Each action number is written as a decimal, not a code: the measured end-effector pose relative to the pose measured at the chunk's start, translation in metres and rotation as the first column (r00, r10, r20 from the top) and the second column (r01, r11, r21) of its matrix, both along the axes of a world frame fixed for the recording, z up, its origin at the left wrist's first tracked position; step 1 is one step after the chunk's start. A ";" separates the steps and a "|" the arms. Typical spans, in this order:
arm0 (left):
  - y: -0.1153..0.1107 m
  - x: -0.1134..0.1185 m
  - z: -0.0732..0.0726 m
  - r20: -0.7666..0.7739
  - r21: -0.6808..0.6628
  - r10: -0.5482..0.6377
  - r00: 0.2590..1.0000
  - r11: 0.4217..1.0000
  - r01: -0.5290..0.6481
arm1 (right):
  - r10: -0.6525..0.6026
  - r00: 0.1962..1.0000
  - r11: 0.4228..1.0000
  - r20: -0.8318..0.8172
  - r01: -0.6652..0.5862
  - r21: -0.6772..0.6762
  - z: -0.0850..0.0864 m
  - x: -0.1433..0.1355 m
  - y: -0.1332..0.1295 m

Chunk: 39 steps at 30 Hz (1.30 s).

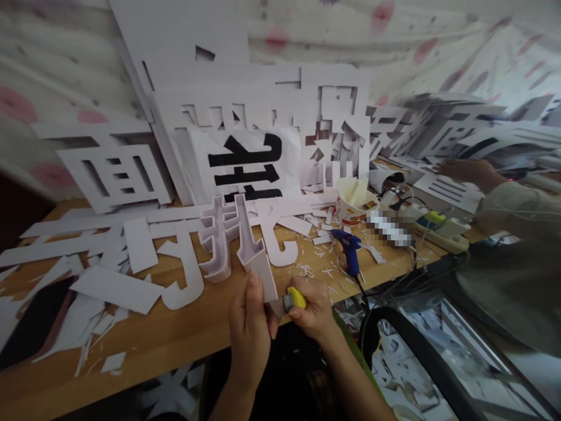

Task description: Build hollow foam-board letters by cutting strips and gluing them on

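My left hand (250,327) is closed on a white hollow character piece (249,250) with thin raised walls, tilted over the table's front edge. In my right hand (313,313) is a yellow-handled knife (297,299); its short, broad blade lies against the lower end of that piece, close to my left fingers. Just left of the held piece, another white walled piece (218,257) stands on the wooden table. A flat white hook-shaped cutout (280,248) lies behind it. To the right, a blue glue gun (349,250) rests on its side among small white scraps.
A paper sheet with black character strokes (245,161) leans on cut-out white boards at the back. A paper cup (353,202) and a power strip (438,237) stand at right. White offcuts (118,286) cover the left. A co-worker's hand (471,173) reaches in at far right.
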<state>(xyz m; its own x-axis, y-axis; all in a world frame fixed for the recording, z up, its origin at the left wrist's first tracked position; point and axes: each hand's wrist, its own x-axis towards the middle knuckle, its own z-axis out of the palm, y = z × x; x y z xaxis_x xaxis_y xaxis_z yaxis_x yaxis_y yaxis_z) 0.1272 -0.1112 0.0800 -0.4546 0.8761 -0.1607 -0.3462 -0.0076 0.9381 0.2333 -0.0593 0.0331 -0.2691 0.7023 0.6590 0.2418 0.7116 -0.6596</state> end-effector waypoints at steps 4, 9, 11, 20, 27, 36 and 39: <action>-0.003 0.005 0.009 0.050 -0.044 0.039 0.998 0.998 -0.037 | -0.017 1.000 1.000 0.006 0.017 -0.007 -0.001 0.000 0.000; -0.002 0.006 0.012 0.086 -0.086 0.060 0.995 0.995 -0.052 | -0.023 1.000 0.999 -0.003 0.023 -0.044 -0.005 -0.001 0.000; -0.001 0.005 0.010 0.062 -0.056 0.041 0.997 0.998 -0.038 | -0.038 0.999 0.998 -0.006 0.037 -0.060 -0.007 -0.001 0.000; 0.002 0.003 0.000 -0.014 0.008 -0.009 1.000 1.000 0.009 | -0.029 1.000 0.994 0.009 0.030 -0.105 -0.009 -0.002 -0.002; 0.007 0.004 -0.007 0.037 0.010 -0.037 0.999 0.999 0.036 | -0.019 1.000 0.992 -0.023 0.016 -0.127 -0.006 -0.001 -0.003; 0.007 0.013 0.001 0.116 -0.026 0.009 0.993 1.000 -0.006 | -0.071 0.997 0.989 0.023 0.073 -0.128 0.003 0.000 -0.010; 0.006 0.015 -0.005 0.170 -0.067 -0.016 0.985 0.997 0.028 | -0.092 0.995 0.989 0.031 0.095 -0.114 0.005 0.000 -0.011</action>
<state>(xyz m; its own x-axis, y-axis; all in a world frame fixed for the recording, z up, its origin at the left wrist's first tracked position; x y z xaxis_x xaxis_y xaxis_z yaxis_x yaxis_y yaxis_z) 0.1423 -0.1049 0.0752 -0.3962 0.8700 -0.2936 -0.4995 0.0641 0.8639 0.2338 -0.0706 0.0377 -0.2148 0.7961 0.5658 0.3216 0.6047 -0.7287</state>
